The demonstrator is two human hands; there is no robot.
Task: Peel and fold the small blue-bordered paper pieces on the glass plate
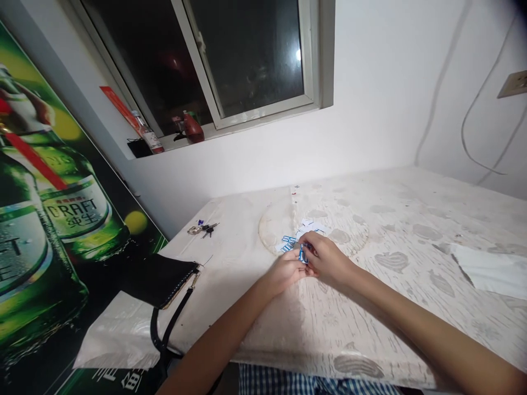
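Note:
My left hand [285, 271] and my right hand [328, 258] meet above the table's middle. Between their fingertips is a small white piece with blue markings [303, 254], too small to make out its kind. Both hands are closed around it, and the fingers hide part of it. Just beyond the left fingers lies a blue-and-white printed piece [287, 241]. A loose pile of small white paper-like pieces with blue edges [312, 225] is behind the right hand.
A patterned cloth covers the table [230, 274]. Keys [208, 229] and a black bag [164, 280] with a strap lie on the left. White tissue-like sheets [489, 269] rest at the right. Bottles [192, 128] stand on the windowsill against the wall.

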